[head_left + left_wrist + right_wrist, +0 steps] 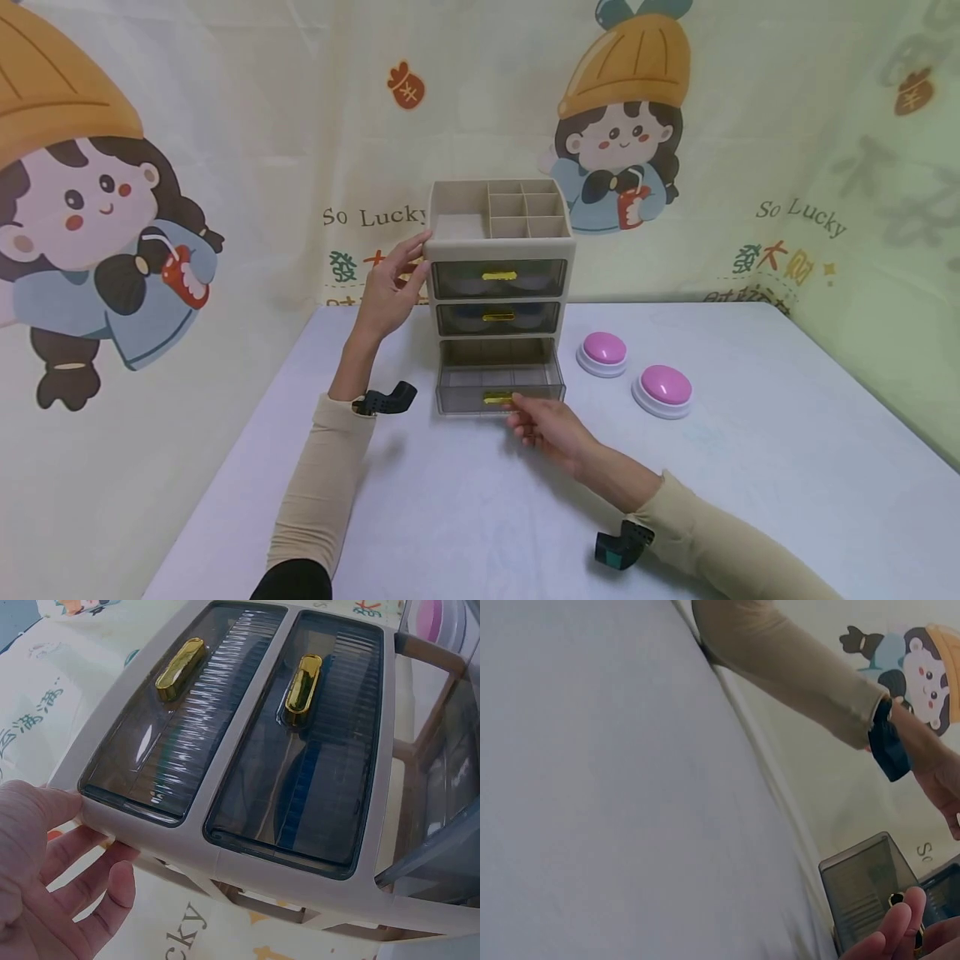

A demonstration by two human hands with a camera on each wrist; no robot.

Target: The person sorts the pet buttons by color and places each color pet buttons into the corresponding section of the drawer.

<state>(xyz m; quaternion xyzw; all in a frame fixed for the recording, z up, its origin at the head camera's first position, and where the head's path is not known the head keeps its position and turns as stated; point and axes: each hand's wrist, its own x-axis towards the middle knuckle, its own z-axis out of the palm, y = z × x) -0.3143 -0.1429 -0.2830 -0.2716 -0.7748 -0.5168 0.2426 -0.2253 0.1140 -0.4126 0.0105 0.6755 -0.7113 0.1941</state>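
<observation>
A beige desktop drawer organizer (564,250) stands at the far side of the table, with two dark translucent drawers shut and the bottom drawer (465,400) pulled out. The drawer holds nothing that shows. My right hand (553,432) is at its front, thumb and fingers pinching the gold handle (497,398); the right wrist view also has these fingers (894,924) at the handle. My left hand (392,287) rests against the organizer's upper left side, fingers loosely extended. In the left wrist view, that hand (52,877) touches the frame's edge beside the top drawer (176,720).
Two pink push buttons on white bases, a farther one (603,350) and a nearer one (663,389), sit right of the organizer. A divided tray (461,225) forms its top. Behind the white table (420,517) hangs a printed cloth (487,100).
</observation>
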